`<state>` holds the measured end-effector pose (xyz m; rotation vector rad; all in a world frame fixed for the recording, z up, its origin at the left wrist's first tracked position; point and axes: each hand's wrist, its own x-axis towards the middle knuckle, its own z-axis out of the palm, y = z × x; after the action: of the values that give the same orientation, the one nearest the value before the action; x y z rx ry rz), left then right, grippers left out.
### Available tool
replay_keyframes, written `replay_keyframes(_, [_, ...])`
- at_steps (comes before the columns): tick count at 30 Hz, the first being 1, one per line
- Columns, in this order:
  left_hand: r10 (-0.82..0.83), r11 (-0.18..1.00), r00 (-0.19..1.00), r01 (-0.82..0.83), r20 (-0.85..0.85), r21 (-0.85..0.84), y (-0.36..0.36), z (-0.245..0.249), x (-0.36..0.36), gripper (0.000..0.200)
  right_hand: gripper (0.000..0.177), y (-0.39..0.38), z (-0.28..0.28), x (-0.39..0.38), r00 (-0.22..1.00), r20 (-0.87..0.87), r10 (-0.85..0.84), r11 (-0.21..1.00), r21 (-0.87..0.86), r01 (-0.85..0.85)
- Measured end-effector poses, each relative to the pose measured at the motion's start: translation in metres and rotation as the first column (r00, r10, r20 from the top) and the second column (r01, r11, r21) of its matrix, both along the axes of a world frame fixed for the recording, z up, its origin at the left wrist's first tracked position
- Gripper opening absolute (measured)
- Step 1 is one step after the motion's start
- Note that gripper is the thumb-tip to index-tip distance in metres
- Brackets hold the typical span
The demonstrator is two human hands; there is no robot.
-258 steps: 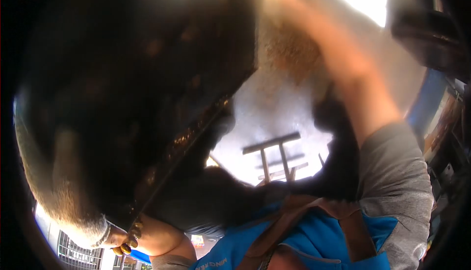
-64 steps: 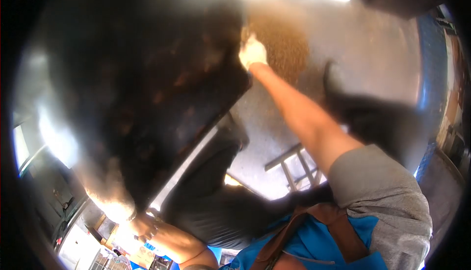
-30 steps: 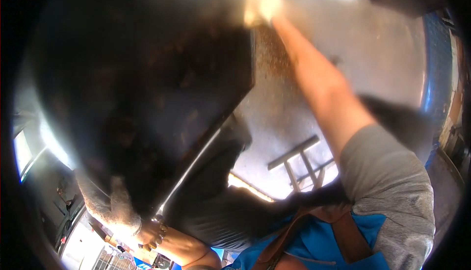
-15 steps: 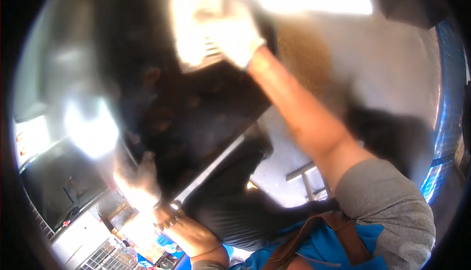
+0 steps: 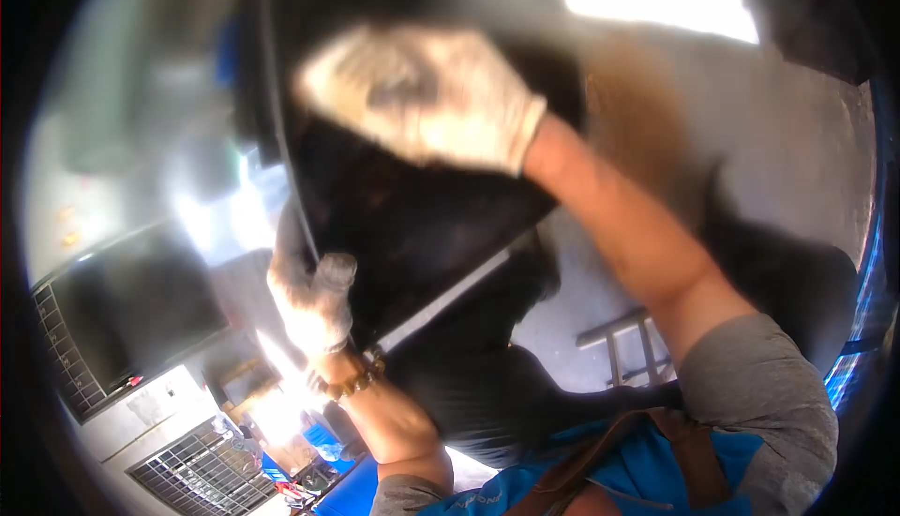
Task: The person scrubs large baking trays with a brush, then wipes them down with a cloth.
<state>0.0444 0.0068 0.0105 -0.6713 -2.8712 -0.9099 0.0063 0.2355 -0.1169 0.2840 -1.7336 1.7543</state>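
Observation:
A large dark panel (image 5: 403, 235) with a pale near edge is tilted in front of me; its surface is blurred. My left hand (image 5: 314, 305), in a whitish glove, grips the panel's left edge, thumb on the dark face and fingers outside. Over the panel's upper part is my right hand (image 5: 450, 94), also gloved, with its back towards me and a grey smudge across the knuckles. Its fingers look curled, but motion blur hides the tips and whatever may be under them.
A dark rectangular panel or screen (image 5: 131, 314) is at the left. Below it are a metal grid (image 5: 202, 469) and blue items (image 5: 323, 441). A grey metal frame (image 5: 628, 352) stands on the floor at the right, near a blue shiny strip (image 5: 858, 329) along the edge. Bright light enters at the top.
The view has shifted, so both hands and the panel appear further right. My right hand is slightly lower and less overexposed. My left hand stays on the panel's edge.

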Motion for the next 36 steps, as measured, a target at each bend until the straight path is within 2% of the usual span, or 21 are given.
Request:
replay_keyframes(1, [0.058,0.998,0.997,-0.057,0.058,-0.029,-0.004,0.004,0.002,0.081,0.018,-0.008,0.016,0.013,0.992,-0.108,-0.057,0.985,0.153,0.074])
replay_keyframes(3, [0.124,0.991,0.989,-0.119,0.078,-0.066,-0.019,0.004,0.002,0.076,0.021,-0.042,-0.005,0.038,0.987,0.065,0.146,0.962,0.223,-0.157])
replay_keyframes(7, [0.197,0.980,0.978,-0.196,0.070,-0.017,-0.024,-0.002,0.003,0.070,0.032,-0.075,-0.042,0.083,0.946,0.215,0.242,0.924,0.245,-0.292])
replay_keyframes(10, [-0.076,0.992,0.990,0.063,0.123,0.108,-0.009,0.003,0.002,0.066,0.033,-0.042,-0.053,0.072,0.860,0.371,0.350,0.878,0.190,-0.439])
replay_keyframes(12, [-0.051,0.994,0.991,0.038,0.124,0.106,0.002,0.008,0.007,0.060,0.038,-0.009,-0.066,0.058,0.626,0.551,0.552,0.721,0.062,-0.690])
replay_keyframes(14, [-0.049,0.992,0.988,0.031,0.146,0.125,0.002,0.009,0.008,0.058,0.045,0.004,-0.096,0.055,0.326,0.770,0.549,0.464,0.044,-0.885])
replay_keyframes(16, [-0.034,0.993,0.987,0.015,0.159,0.120,0.004,0.012,0.006,0.051,0.049,-0.010,-0.146,0.073,0.288,0.869,0.403,0.267,0.190,-0.945])
replay_keyframes(18, [-0.049,0.997,0.990,0.040,0.132,0.072,0.000,0.013,0.006,0.049,0.051,-0.025,-0.182,0.106,0.152,0.959,0.238,0.011,0.153,-0.988])
replay_keyframes(19, [-0.027,0.999,0.994,0.025,0.104,0.023,0.001,0.012,0.007,0.045,0.051,-0.020,-0.187,0.117,0.149,0.966,0.213,0.003,0.152,-0.988])
replay_keyframes(22, [-0.143,0.983,0.989,0.136,-0.045,-0.121,-0.008,0.011,0.009,0.042,0.043,0.002,-0.182,0.110,0.447,0.887,-0.120,0.253,0.463,-0.850])
replay_keyframes(23, [-0.068,0.988,0.997,0.064,-0.021,-0.144,-0.006,0.012,0.018,0.039,0.038,0.027,-0.131,0.107,0.668,0.714,-0.210,0.575,0.643,-0.507])
replay_keyframes(24, [-0.061,0.991,0.997,0.056,-0.037,-0.122,-0.009,0.011,0.020,0.039,0.032,0.045,-0.085,0.100,0.741,0.605,-0.290,0.828,0.547,-0.122])
replay_keyframes(25, [-0.097,0.984,0.992,0.083,-0.078,-0.160,-0.015,0.008,0.019,0.038,0.027,0.056,-0.036,0.094,0.782,0.437,-0.444,0.871,0.414,0.264])
replay_keyframes(26, [-0.136,0.974,0.984,0.111,-0.117,-0.198,-0.019,0.004,0.021,0.038,0.025,0.070,-0.005,0.087,0.797,0.253,-0.549,0.827,0.298,0.476])
replay_keyframes(27, [-0.145,0.966,0.982,0.114,-0.121,-0.234,-0.018,0.004,0.024,0.037,0.028,0.081,0.022,0.075,0.849,0.110,-0.517,0.856,0.069,0.512])
replay_keyframes(29, [-0.195,0.964,0.967,0.158,-0.164,-0.214,-0.019,0.001,0.024,0.036,0.032,0.081,0.097,0.061,0.746,-0.294,-0.597,0.769,0.054,0.637])
replay_keyframes(31, [-0.288,0.947,0.933,0.244,-0.216,-0.208,-0.016,0.005,0.028,0.035,0.034,0.053,0.162,0.062,0.711,-0.514,-0.480,0.590,0.411,0.695])
replay_keyframes(33, [-0.310,0.949,0.933,0.292,-0.182,-0.117,-0.008,0.003,0.038,0.027,0.034,0.021,0.205,0.086,0.951,-0.221,-0.214,0.477,0.826,0.300])
replay_keyframes(34, [-0.215,0.963,0.972,0.195,-0.092,-0.187,-0.008,0.002,0.041,0.020,0.034,0.017,0.207,0.090,0.943,-0.228,-0.243,0.410,0.857,0.313])
replay_keyframes(35, [-0.406,0.884,0.893,0.330,-0.193,-0.333,-0.033,-0.013,0.032,0.017,0.034,0.015,0.201,0.093,0.944,-0.241,-0.225,0.366,0.877,0.311])
replay_keyframes(36, [-0.276,0.941,0.954,0.244,-0.117,-0.233,-0.033,-0.023,0.033,0.026,0.035,0.015,0.189,0.093,0.946,-0.251,-0.204,0.326,0.894,0.308])
